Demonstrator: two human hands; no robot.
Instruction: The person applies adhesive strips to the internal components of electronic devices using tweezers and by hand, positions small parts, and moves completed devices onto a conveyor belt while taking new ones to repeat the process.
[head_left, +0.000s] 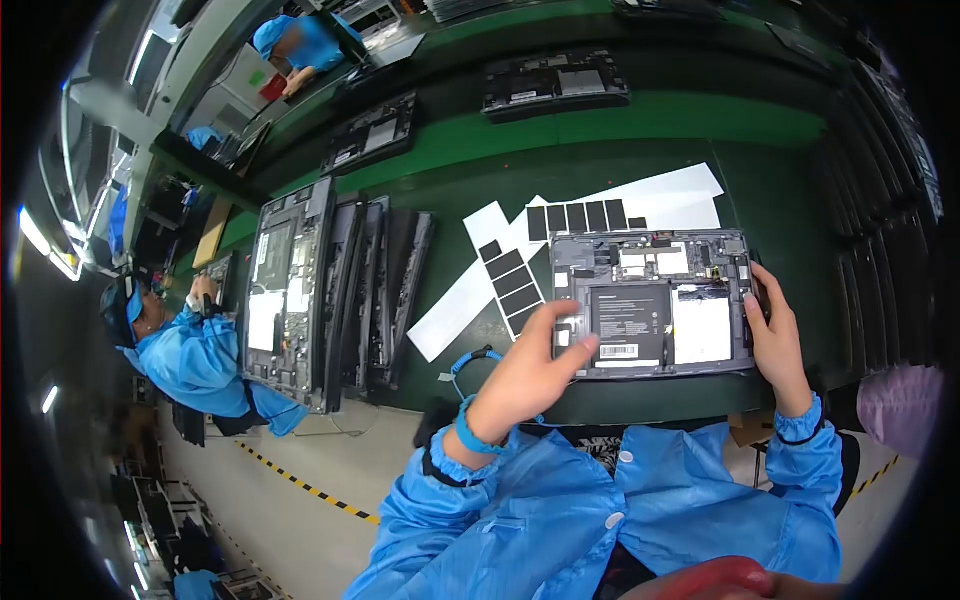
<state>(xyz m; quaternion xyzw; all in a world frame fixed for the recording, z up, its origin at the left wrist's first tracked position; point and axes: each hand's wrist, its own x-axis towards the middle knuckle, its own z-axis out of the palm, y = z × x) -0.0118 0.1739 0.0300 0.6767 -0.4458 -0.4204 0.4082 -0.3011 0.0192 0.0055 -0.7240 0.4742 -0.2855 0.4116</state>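
Note:
An opened laptop base [655,365] lies on the green bench in front of me, its inner parts showing. Inside it are a black battery [630,312] with a printed label and a white panel [702,330] to its right. My left hand [535,375] is over the base's left edge, thumb and forefinger spread apart. At the right edge, my right hand [778,335] grips the side, thumb on top and fingers around the outside. Behind the base lie white sheets [660,193] carrying black rectangular pads [585,217]. A blue wrist strap [468,430] circles my left wrist.
Several laptop bases [290,290] stand on edge at my left. More laptop units [556,82] lie on the far line. Dark panels [870,220] are racked at right. A blue coiled cord [465,362] rests near my left hand. A co-worker [190,350] sits at left, another [310,50] beyond.

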